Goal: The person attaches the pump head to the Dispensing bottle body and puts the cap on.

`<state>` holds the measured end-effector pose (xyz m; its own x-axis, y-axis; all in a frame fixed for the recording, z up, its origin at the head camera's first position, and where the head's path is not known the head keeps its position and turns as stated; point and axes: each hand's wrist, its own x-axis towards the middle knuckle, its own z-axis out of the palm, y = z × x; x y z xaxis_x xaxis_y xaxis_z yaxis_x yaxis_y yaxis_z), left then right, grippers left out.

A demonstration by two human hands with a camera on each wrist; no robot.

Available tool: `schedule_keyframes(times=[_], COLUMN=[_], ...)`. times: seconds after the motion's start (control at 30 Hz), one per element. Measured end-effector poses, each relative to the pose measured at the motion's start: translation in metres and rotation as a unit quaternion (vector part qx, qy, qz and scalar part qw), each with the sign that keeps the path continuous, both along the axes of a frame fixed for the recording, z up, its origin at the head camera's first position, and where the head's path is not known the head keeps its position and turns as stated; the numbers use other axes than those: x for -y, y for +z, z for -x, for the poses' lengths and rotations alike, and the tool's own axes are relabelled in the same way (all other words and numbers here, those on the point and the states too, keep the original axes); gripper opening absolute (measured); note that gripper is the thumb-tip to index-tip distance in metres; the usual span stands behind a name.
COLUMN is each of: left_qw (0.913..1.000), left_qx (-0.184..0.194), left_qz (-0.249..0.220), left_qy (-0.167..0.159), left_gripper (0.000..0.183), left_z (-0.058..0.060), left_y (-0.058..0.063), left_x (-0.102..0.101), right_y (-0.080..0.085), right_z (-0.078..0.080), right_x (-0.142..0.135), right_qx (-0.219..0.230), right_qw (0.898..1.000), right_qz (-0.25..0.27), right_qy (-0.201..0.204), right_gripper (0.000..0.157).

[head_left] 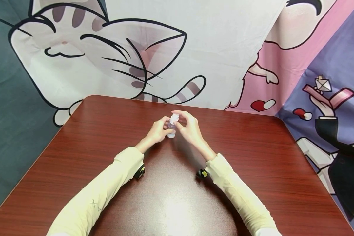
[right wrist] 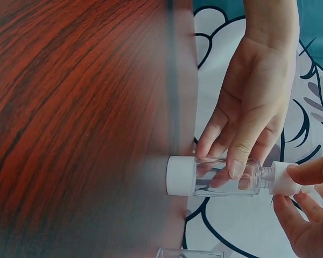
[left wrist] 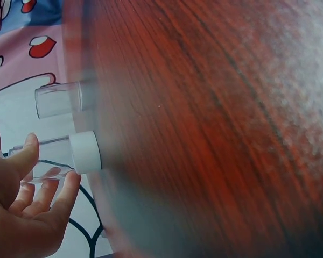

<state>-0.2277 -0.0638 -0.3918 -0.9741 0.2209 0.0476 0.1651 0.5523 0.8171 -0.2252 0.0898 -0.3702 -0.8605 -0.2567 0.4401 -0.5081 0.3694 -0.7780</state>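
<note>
Small clear bottle [head_left: 171,129] upright on the wooden table [head_left: 253,157] near its far edge, left hand [head_left: 157,131] gripping the bottle body, right hand [head_left: 188,126] pinching its white pump top [right wrist: 284,178], clear cap [left wrist: 58,99] just beside the bottle.

A bottle [head_left: 172,127] stands mid-table [head_left: 253,157], a clear cap [left wrist: 58,99] just beside it.

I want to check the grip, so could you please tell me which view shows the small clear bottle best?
The right wrist view: the bottle lies side-on, left hand round its body, right hand at its pump top. The left wrist view shows its base; the head view shows it small between the hands.
</note>
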Motion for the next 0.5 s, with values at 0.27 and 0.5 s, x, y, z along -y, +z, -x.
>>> schedule_keyframes(times=[0.27,0.5], left_qw=[1.0,1.0], left_qx=[-0.009,-0.008], left_qz=[-0.001,0.002], left_qy=[-0.002,0.0], left_gripper=[0.045,0.045], left_z=[0.0,0.0], left_y=[-0.001,-0.001], left_x=[0.001,0.001], right_y=[0.029,0.028], right_z=[-0.024,-0.024], right_x=[0.006,0.008], right_qx=[-0.001,0.009], right_qw=[1.0,1.0], right_qz=[0.0,-0.003], right_qy=[0.009,0.01], right_gripper=[0.035,0.036])
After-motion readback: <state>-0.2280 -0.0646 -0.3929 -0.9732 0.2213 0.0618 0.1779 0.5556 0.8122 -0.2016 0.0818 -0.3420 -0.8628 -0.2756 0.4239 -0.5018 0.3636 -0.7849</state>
